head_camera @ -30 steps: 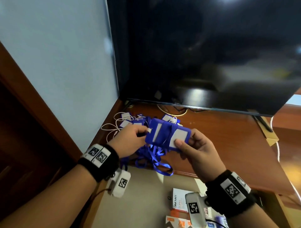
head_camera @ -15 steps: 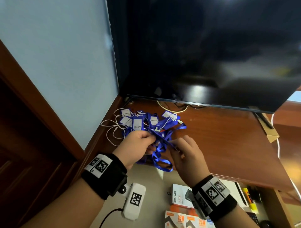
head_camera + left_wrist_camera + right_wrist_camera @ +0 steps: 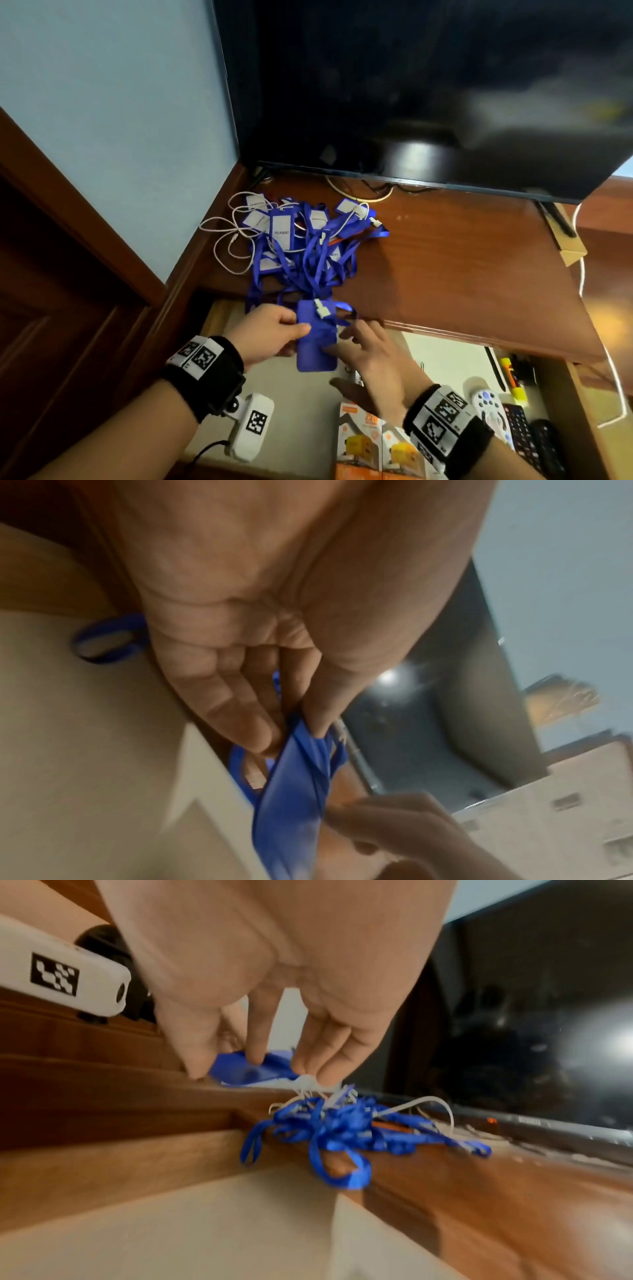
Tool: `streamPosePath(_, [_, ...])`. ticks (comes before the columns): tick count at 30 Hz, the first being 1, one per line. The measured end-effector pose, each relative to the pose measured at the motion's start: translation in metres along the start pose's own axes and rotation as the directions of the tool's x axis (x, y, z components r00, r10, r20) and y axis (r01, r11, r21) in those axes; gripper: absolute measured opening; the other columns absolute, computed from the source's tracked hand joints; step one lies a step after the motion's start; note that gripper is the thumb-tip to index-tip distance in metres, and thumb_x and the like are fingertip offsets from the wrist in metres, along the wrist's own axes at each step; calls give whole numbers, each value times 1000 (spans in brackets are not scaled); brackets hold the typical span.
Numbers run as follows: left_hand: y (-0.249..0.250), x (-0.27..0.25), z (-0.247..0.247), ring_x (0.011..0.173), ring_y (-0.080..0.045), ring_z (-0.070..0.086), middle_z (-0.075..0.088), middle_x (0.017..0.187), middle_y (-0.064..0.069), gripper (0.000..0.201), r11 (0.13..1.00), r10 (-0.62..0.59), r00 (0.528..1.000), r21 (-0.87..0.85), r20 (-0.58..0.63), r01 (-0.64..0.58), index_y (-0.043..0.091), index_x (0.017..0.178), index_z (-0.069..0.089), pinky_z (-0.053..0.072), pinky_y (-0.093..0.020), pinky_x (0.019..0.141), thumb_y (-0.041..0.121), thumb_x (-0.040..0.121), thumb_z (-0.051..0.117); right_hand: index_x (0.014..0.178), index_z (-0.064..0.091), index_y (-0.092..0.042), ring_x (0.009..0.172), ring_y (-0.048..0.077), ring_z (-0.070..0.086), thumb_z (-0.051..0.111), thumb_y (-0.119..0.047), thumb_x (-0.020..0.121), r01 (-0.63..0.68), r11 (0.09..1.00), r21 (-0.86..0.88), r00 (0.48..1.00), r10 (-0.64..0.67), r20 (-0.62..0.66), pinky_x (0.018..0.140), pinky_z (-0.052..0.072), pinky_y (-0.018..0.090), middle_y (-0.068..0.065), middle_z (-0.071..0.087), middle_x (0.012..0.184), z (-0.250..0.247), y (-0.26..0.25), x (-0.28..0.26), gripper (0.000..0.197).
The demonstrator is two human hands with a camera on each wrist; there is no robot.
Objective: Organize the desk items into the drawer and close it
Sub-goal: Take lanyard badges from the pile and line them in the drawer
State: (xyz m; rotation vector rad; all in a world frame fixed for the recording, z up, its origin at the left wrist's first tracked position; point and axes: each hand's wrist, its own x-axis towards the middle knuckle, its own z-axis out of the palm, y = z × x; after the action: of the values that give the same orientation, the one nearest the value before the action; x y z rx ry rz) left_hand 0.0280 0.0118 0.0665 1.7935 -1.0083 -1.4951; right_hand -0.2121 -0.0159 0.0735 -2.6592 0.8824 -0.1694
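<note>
Over the open drawer (image 3: 308, 421), both hands are on one blue badge holder (image 3: 317, 346): left hand (image 3: 270, 330) pinches its left edge between thumb and fingers, right hand (image 3: 373, 356) has fingers extended, tips touching its right side, not curled round it. Holder sits just off the desk's (image 3: 462, 267) front edge, lanyard trailing up to the tangled pile of blue lanyards and badges (image 3: 301, 246) on the desk's left corner, mixed with a white cable (image 3: 226, 240). Drawer holds orange boxes (image 3: 373, 442) and remotes (image 3: 507, 418) at right. Dark TV screen (image 3: 428, 85) behind.
</note>
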Motion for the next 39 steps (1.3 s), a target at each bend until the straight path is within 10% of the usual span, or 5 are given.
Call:
streamPosePath(5, [-76, 25, 5, 58, -16, 65, 71, 68, -8, 16, 906, -218, 973, 386, 72, 174, 10, 77, 74, 60, -29, 65, 12, 93, 73, 137, 53, -39, 115, 22, 49, 51, -60, 91, -197, 980, -9, 941, 191, 280, 98, 50, 41, -5, 52, 127, 38, 28, -23, 51])
streamPosePath(14, [-126, 50, 60, 89, -23, 79, 81, 93, -9, 22, 694, -443, 871, 696, 212, 184, 6, 102, 78, 63, -37, 88, 23, 88, 75, 121, 68, -27, 102, 30, 57, 62, -40, 85, -271, 955, 123, 958, 255, 128, 89, 51, 44, 3, 60, 108, 41, 49, 7, 39])
streamPosePath(23, [-131, 53, 83, 94, -31, 74, 77, 103, -10, 31, 480, -472, 868, 871, 154, 107, 17, 89, 67, 61, -40, 85, 40, 80, 86, 115, 67, -20, 95, 32, 61, 70, -25, 84, -256, 948, 189, 963, 266, -31, 90, 44, 35, 5, 65, 102, 29, 58, 83, 32])
streamPosePath(33, [-149, 42, 92, 77, -27, 64, 60, 76, -4, 10, 466, -450, 880, 881, 152, 86, 12, 81, 65, 51, -32, 72, 19, 85, 70, 123, 54, -14, 108, 32, 61, 69, -46, 89, -566, 776, 278, 820, 566, 86, 90, 50, 37, 11, 60, 121, 26, 61, 159, 48])
streamPosePath(39, [-121, 40, 64, 105, -32, 70, 73, 113, -11, 39, 531, -367, 929, 830, 44, 170, 9, 111, 69, 54, -35, 84, 43, 94, 64, 130, 49, -13, 121, 37, 50, 71, -37, 89, -471, 849, 239, 861, 502, -87, 103, 46, 44, 14, 50, 130, 14, 50, 200, 52])
